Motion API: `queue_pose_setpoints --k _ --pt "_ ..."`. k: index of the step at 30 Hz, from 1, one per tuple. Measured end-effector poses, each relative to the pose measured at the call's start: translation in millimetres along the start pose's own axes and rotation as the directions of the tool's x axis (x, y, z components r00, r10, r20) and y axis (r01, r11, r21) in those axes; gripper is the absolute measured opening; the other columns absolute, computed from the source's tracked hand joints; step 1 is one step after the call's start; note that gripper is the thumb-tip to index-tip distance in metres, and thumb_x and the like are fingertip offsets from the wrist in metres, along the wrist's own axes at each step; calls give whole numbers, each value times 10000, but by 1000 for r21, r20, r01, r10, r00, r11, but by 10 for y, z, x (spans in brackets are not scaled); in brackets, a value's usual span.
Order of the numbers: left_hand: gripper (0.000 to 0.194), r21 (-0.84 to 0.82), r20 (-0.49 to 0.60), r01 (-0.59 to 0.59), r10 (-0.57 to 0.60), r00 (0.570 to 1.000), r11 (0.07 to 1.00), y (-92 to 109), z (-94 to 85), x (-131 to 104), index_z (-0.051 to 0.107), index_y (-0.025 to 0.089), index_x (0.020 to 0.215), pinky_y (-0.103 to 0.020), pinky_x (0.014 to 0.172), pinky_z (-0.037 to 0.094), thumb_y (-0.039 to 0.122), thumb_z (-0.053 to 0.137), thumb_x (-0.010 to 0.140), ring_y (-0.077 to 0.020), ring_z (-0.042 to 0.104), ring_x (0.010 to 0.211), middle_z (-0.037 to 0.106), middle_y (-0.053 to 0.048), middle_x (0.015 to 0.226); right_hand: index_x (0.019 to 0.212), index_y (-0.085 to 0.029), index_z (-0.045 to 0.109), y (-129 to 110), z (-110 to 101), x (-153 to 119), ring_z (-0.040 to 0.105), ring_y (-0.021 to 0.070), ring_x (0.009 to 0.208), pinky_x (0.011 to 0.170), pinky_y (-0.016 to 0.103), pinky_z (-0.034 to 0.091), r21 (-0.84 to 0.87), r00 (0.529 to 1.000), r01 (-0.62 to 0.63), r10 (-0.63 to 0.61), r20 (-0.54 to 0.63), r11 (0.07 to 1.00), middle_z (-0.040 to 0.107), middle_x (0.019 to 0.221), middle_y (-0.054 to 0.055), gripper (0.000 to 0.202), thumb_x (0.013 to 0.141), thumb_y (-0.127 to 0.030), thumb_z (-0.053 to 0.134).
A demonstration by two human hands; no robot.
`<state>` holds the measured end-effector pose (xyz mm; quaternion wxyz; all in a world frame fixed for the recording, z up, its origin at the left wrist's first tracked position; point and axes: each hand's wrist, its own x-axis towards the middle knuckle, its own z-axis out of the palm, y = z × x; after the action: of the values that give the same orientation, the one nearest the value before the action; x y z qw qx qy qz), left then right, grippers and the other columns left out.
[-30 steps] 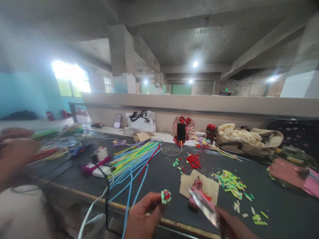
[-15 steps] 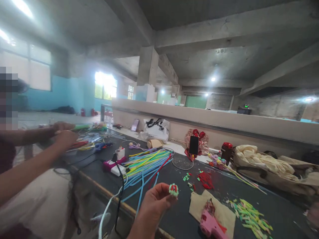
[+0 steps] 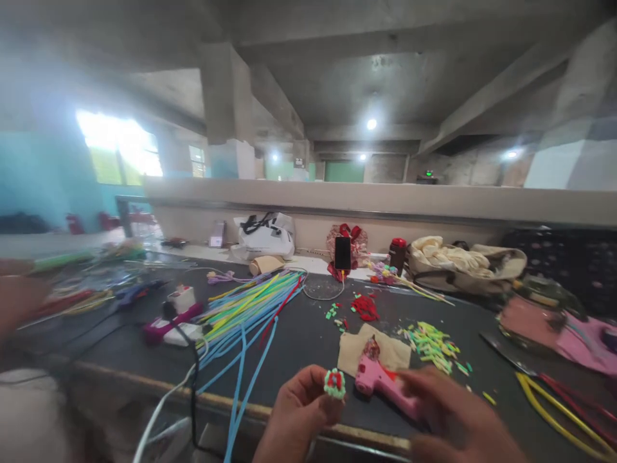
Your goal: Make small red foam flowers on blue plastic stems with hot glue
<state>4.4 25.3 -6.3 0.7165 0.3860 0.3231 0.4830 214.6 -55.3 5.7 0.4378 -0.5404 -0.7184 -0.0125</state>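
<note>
My left hand is closed, pinching a small flower-like piece of fuzzy pale green and red between thumb and fingers above the table's front edge. A pink glue gun with a red trigger lies with its nozzle over a tan sheet. My right hand is at the gun's handle, its fingers smeared by motion; whether they grip it cannot be made out. Beyond the sheet are red fuzzy scraps; to its right lies a pile of short yellow-green pieces.
Long coloured fuzzy stems lie left of centre beside a power strip with trailing cables. Scissors with yellow handles and a jar are at right. A phone and bags stand along the back. At far left is another person's blurred arm.
The view has swung to the right. My right hand has come in from the right edge to the glue gun's handle. My left hand still holds the small piece.
</note>
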Motion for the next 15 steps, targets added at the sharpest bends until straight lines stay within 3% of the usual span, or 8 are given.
queue_pose_setpoints --k 2,4,9,15 --pt "282 -2 7 32 -32 999 999 -57 16 -35 589 147 523 -198 470 344 259 806 381 -86 475 437 617 1 483 1144 -270 508 -251 208 134 606 156 760 546 187 486 284 981 43 -94 170 958 592 1041 44 509 710 -531 555" --pt "292 -10 5 49 -49 999 999 -86 30 -69 594 148 517 -202 493 356 263 812 361 -112 512 488 618 -1 493 1150 -255 510 -417 363 254 582 178 828 592 203 477 395 975 29 -113 193 918 571 1074 63 590 634 -506 650" --pt "298 25 5 67 -67 998 997 -119 71 -128 599 151 526 -206 492 368 268 816 359 -127 522 497 611 8 490 1054 -236 582 -489 448 300 546 176 874 707 245 443 456 971 -106 -7 239 883 590 969 35 552 538 -281 777" --pt "313 51 -8 65 -65 998 997 -151 108 -146 586 141 491 -182 489 359 283 825 347 -99 507 484 595 21 478 909 -173 663 -430 474 281 539 127 700 631 224 420 542 990 -58 -20 137 839 608 806 26 371 555 -213 767"
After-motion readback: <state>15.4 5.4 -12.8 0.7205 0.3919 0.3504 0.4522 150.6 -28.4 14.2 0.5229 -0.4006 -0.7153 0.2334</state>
